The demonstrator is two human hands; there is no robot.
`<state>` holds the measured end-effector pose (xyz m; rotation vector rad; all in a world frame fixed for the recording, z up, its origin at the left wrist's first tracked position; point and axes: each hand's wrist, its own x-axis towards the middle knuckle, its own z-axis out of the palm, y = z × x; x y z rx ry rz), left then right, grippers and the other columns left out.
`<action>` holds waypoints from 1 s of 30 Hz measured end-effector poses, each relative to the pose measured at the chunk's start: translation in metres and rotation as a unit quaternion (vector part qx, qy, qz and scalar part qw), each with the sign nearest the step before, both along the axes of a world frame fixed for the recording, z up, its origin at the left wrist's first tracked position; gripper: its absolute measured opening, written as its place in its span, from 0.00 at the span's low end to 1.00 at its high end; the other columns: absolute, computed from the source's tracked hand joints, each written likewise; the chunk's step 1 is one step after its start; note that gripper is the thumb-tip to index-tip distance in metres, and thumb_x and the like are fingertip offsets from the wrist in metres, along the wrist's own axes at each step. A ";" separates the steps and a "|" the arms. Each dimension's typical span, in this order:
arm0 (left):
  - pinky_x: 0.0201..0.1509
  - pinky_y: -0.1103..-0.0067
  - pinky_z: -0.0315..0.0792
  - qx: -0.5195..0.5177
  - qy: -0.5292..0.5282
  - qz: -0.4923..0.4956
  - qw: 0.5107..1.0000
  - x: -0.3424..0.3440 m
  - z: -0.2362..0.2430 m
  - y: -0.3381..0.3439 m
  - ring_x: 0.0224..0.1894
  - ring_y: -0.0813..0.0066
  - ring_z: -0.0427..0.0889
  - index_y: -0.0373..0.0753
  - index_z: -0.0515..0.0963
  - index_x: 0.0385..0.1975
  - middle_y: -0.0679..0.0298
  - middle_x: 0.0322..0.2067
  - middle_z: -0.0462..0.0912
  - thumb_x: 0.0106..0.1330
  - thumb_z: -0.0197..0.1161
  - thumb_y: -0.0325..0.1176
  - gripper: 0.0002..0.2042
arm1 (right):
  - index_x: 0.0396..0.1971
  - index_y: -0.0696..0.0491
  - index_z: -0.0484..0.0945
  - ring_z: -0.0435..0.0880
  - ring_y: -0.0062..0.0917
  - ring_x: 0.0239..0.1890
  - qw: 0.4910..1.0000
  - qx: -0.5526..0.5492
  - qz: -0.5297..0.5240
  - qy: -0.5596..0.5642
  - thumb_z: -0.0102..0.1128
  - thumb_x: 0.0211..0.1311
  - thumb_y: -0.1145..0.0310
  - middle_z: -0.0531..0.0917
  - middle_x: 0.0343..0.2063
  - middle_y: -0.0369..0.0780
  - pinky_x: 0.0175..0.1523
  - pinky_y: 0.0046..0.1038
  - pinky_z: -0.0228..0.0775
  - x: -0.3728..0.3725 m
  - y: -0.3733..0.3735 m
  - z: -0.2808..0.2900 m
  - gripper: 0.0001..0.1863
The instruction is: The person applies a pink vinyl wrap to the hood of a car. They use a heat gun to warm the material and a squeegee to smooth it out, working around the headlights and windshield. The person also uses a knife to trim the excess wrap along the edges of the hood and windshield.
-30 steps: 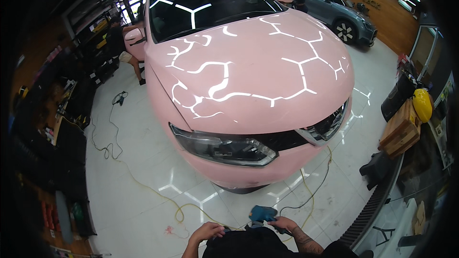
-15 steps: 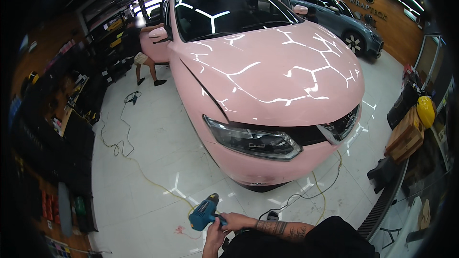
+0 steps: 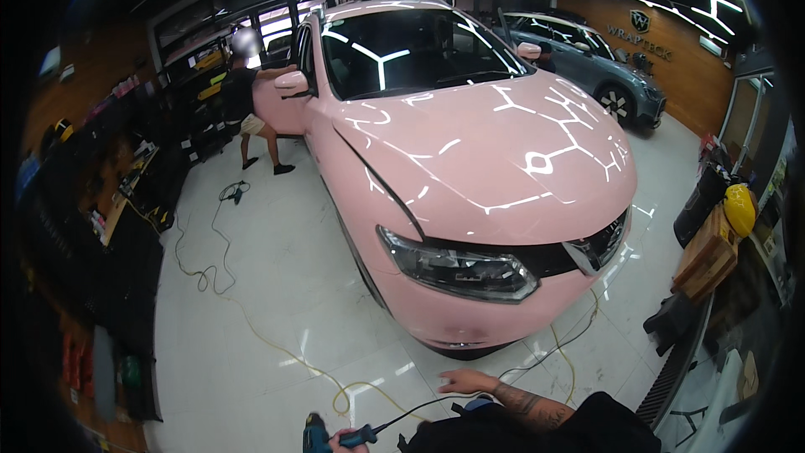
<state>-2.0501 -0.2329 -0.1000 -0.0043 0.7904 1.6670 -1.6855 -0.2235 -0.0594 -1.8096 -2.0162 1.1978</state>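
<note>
A teal heat gun (image 3: 315,433) with a cord is in my left hand (image 3: 345,443) at the bottom of the view, fingers closed around it. My right hand (image 3: 466,382) reaches out over the floor with its fingers loose and open, holding nothing, just below the front bumper (image 3: 486,323) of a pink car. That car fills the middle, with its hood (image 3: 470,159) reflecting the ceiling lights and a headlight (image 3: 453,264) facing me.
A person (image 3: 251,109) stands at the open left door. Workbenches (image 3: 126,193) line the left wall; yellow and black cords (image 3: 277,344) cross the floor. Wooden boxes (image 3: 704,256), a yellow container (image 3: 738,210) and a black bin stand right; a blue-grey car (image 3: 579,59) is behind.
The heat gun passed from my right hand into my left and moved down-left. My right hand has let go and moved toward the bumper. The car appears further right as the view shifted.
</note>
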 end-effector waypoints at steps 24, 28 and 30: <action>0.32 0.71 0.73 -0.059 0.211 -0.015 0.976 0.114 -0.042 0.090 0.25 0.67 0.74 0.34 0.73 0.23 0.59 0.21 0.75 0.53 0.58 0.30 0.05 | 0.34 0.51 0.75 0.78 0.20 0.29 0.599 0.217 -0.654 0.408 0.53 0.63 0.58 0.79 0.26 0.33 0.31 0.22 0.67 0.512 0.007 0.068 0.11; 0.30 0.70 0.73 -0.044 0.347 0.042 0.936 0.102 -0.058 0.050 0.23 0.67 0.73 0.34 0.74 0.23 0.59 0.21 0.74 0.52 0.60 0.28 0.05 | 0.37 0.49 0.75 0.79 0.21 0.30 0.562 0.200 -0.596 0.538 0.53 0.64 0.57 0.79 0.26 0.33 0.31 0.23 0.67 0.493 0.021 0.057 0.11; 0.29 0.70 0.73 -0.018 0.455 0.060 0.888 0.096 -0.069 0.022 0.22 0.67 0.73 0.34 0.74 0.23 0.59 0.20 0.74 0.51 0.61 0.27 0.04 | 0.36 0.49 0.74 0.79 0.22 0.29 0.533 0.196 -0.570 0.594 0.54 0.65 0.59 0.79 0.26 0.33 0.31 0.23 0.69 0.487 0.025 0.049 0.09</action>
